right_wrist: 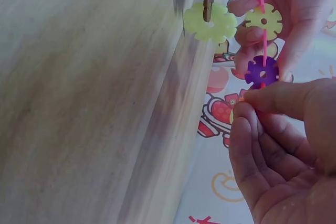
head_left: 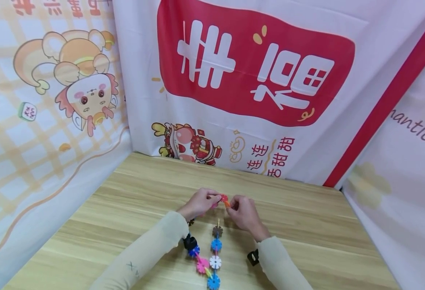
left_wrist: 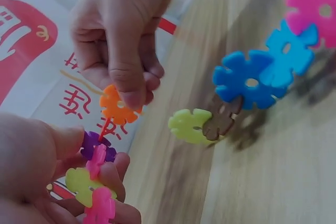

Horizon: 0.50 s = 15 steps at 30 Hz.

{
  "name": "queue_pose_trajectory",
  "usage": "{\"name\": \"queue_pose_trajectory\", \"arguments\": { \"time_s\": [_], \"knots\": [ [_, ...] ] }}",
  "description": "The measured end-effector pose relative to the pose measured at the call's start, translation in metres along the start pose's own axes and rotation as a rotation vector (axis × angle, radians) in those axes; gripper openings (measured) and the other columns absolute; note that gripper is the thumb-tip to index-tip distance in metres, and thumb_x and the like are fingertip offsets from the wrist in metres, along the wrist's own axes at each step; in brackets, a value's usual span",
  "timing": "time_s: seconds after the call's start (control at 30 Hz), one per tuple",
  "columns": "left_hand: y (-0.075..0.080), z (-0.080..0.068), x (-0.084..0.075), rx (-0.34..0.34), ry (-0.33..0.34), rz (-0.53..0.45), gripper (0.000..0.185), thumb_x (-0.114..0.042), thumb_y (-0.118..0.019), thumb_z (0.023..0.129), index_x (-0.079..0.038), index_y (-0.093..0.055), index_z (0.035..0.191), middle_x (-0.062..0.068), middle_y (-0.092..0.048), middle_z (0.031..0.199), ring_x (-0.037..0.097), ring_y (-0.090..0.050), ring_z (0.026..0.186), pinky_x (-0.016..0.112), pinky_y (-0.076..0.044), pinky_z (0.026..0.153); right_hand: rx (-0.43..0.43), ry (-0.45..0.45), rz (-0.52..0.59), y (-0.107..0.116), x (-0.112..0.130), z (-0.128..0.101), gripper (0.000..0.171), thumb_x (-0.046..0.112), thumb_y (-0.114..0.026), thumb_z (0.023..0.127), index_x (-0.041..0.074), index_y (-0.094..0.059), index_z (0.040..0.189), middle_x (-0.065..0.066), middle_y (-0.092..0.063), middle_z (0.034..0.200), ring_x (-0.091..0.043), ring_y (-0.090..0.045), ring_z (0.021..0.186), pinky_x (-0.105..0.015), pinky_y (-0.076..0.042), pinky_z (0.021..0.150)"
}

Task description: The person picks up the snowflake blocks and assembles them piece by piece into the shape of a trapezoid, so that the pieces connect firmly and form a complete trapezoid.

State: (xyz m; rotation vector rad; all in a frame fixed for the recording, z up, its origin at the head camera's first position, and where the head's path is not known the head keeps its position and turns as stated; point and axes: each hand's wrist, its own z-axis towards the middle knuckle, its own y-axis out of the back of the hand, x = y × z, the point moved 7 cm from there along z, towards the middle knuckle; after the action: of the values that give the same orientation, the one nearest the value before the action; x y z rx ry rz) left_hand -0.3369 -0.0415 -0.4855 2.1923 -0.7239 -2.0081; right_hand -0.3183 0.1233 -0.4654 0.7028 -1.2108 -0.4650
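My left hand (head_left: 199,202) holds one end of a chain of plastic snowflake discs. In the left wrist view, its fingers lie around pink and yellow-green discs and a purple disc (left_wrist: 94,148). A red disc (head_left: 224,197) stands edge-on between the purple one and an orange disc (left_wrist: 116,104). My right hand (head_left: 244,211) pinches that orange disc between thumb and finger; the right wrist view mostly hides it. The chain's other end, a yellow-green disc (right_wrist: 209,22) slotted to a brown one (left_wrist: 223,119), stands apart from both hands.
On the wooden table (head_left: 307,225) the chain loops back toward me, with a white disc (head_left: 215,262) and a blue disc (head_left: 213,282) near the frame's bottom. Black straps (head_left: 253,257) show at the wrists. Printed cloths (head_left: 256,60) hang behind and at the sides.
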Motion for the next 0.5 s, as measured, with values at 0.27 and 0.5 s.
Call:
{"name": "queue_pose_trajectory", "arguments": {
  "time_s": [0.27,0.5],
  "knots": [
    [0.0006,-0.0014,-0.0012,-0.005,0.030,-0.036,0.029,-0.031,-0.061,0.108,-0.018,-0.072,0.132,0.023,-0.075,0.107,0.006,-0.039,0.047,0.021,-0.035,0.041,-0.012,-0.012,0.052,-0.0014,-0.0032,-0.0011,0.012,0.003,-0.076,0.092,0.008,-0.069,0.084,-0.003,-0.067,0.077,-0.012,-0.059,0.066,-0.022,-0.054,0.057],
    [-0.0048,-0.0002,-0.0092,-0.007,-0.078,0.078,0.026,-0.023,-0.065,0.106,-0.015,-0.075,0.128,0.025,-0.074,0.093,0.009,-0.049,0.054,0.019,-0.038,0.044,0.015,0.015,0.011,-0.0013,-0.0025,-0.0007,0.014,0.002,-0.074,0.087,0.010,-0.065,0.080,-0.002,-0.064,0.073,-0.013,-0.056,0.062,-0.022,-0.052,0.055]
  ]
}}
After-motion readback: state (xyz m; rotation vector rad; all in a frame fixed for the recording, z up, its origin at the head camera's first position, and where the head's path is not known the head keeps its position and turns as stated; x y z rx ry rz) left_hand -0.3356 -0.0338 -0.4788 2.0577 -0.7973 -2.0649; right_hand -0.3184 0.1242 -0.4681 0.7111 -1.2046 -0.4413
